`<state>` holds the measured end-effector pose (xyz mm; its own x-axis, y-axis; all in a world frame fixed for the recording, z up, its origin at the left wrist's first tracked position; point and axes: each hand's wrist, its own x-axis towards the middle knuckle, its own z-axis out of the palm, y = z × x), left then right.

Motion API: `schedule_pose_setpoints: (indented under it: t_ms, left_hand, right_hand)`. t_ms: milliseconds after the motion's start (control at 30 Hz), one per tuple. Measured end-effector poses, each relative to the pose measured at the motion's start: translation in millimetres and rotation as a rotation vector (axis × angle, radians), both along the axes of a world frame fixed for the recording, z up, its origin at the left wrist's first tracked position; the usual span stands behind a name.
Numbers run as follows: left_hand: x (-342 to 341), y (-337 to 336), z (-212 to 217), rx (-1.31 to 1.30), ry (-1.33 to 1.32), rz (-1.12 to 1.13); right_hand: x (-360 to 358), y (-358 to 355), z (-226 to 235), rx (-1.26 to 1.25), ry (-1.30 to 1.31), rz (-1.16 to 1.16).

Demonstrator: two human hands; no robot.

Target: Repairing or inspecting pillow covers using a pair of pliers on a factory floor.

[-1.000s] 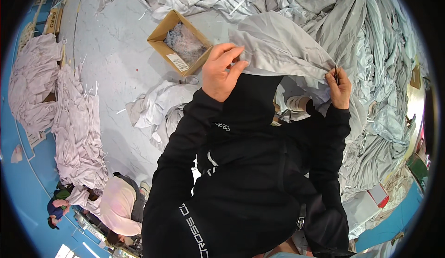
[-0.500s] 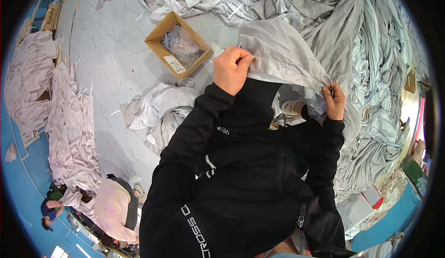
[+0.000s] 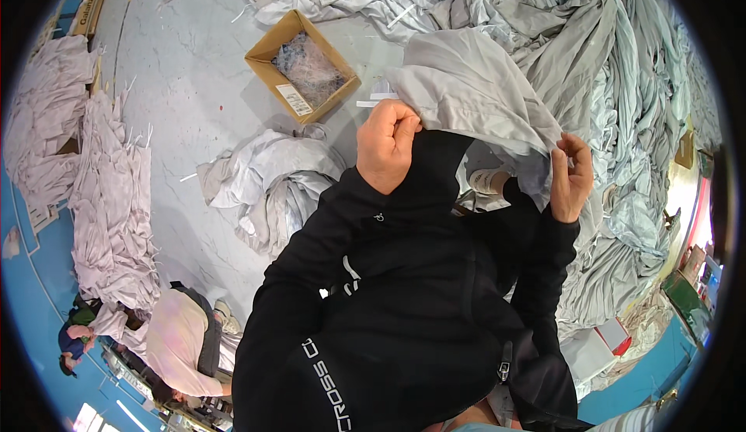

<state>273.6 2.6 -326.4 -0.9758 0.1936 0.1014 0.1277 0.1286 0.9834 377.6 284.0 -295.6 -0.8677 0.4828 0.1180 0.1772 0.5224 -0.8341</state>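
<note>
A sheet of thin light-grey fabric (image 3: pixel 474 82) is stretched between my two hands. My left hand (image 3: pixel 386 146) pinches its left corner between thumb and bent fingers. At the other end, my right hand (image 3: pixel 573 177) has its fingertips and thumb on the fabric's edge. The cloth between them sags and bulges away from me, its far part lying against the larger grey heap (image 3: pixel 536 36). Under the cloth, a pale cylindrical thing (image 3: pixel 488 181) shows in part beside my dark clothing.
A cardboard box (image 3: pixel 268 81) holding clear, crumpled plastic stands beyond my left hand. A bundle of grey fabric (image 3: pixel 272 172) lies nearer on the pale marbled surface (image 3: pixel 186 121). Long fabric piles (image 3: pixel 113 199) run along the left, where a person in a light top (image 3: pixel 179 339) bends over.
My left hand has come slightly nearer to me, and my right hand has shifted a little to the right and nearer. The stretched fabric has billowed and gained folds.
</note>
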Motion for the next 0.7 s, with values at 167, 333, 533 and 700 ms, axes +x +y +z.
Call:
schedule_pose_setpoints:
  t_ms: [167,333,533,700]
  left_hand:
    - [6.3,-1.5,6.9,-0.156,0.322,0.121]
    - [4.3,-5.6,10.6,-0.177,0.405,0.157]
    - [6.9,-10.7,-7.0,-0.023,0.116,0.100]
    - [4.1,-11.0,-9.0,-0.060,0.108,0.102]
  right_hand:
    - [-46.5,-83.1,66.9,-0.107,0.035,0.496]
    - [-96.8,-107.0,43.5,0.111,0.022,0.758]
    - [-101.3,-102.3,16.1,0.131,0.035,0.843]
    - [-105.4,-106.2,14.9,0.248,0.059,0.850]
